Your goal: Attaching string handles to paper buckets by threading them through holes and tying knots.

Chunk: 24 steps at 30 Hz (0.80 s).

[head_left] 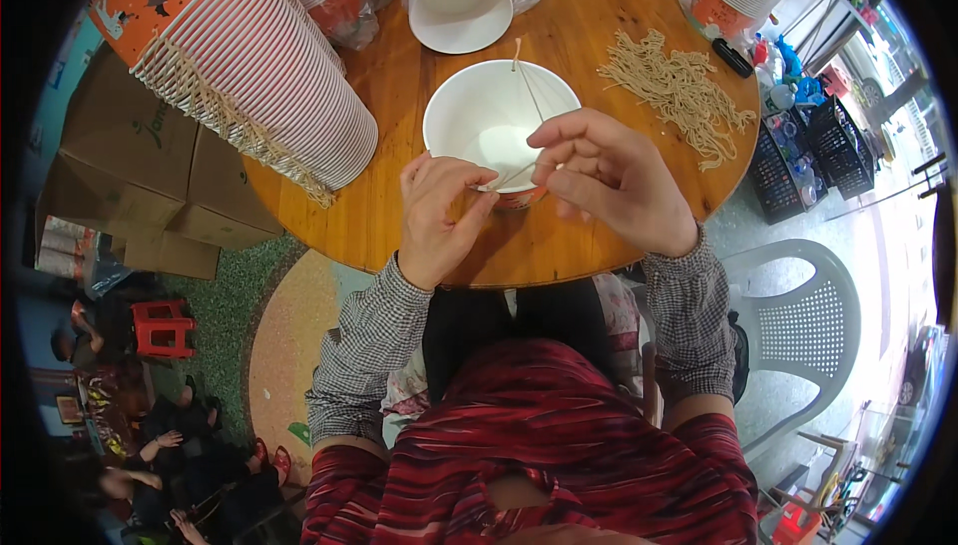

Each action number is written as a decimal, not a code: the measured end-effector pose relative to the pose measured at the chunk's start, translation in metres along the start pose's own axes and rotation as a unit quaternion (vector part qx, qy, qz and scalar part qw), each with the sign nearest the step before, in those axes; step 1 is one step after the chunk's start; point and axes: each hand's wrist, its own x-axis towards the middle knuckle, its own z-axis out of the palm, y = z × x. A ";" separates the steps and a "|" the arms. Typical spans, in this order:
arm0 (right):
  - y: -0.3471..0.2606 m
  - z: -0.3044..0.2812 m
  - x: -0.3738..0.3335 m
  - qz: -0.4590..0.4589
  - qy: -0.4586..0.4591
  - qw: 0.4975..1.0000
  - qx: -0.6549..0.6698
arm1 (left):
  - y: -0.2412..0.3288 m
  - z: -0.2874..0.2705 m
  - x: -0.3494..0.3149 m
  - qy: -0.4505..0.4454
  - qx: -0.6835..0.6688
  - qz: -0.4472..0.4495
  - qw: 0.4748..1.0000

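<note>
A paper bucket [459,96], white inside and orange outside, stands on the table in front of me with its mouth up. A thin beige cord [531,94] passes through its far rim, with a short end sticking up there. From that rim the cord runs across the mouth to my right hand [614,181], which pinches it above the bucket's near right side. My left hand [444,211] is closed at the near rim, thumb and forefinger on the cord where it reaches the rim. Its fingertips partly hide the rim and the cord's end.
A tall leaning stack of nested paper buckets [269,56], cords hanging along it, stands at left. Another white bucket [459,8] lies tilted behind. Loose beige cords [679,91] are heaped at right, near a black object [732,58]. A grey plastic chair [798,330] stands at right.
</note>
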 end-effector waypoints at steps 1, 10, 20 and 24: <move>0.001 0.002 0.002 -0.033 0.000 0.999 -0.001 | 0.001 0.000 0.000 0.000 0.000 0.001 1.000; 0.014 0.007 0.027 -0.048 0.048 0.997 0.033 | 0.008 0.003 0.001 0.011 -0.018 0.003 1.000; 0.029 0.004 0.034 -0.009 0.090 0.977 0.192 | 0.004 0.013 -0.004 0.041 -0.023 -0.021 0.999; 0.029 0.000 0.027 -0.004 0.124 0.963 0.239 | 0.005 0.011 -0.005 0.024 -0.030 0.001 0.999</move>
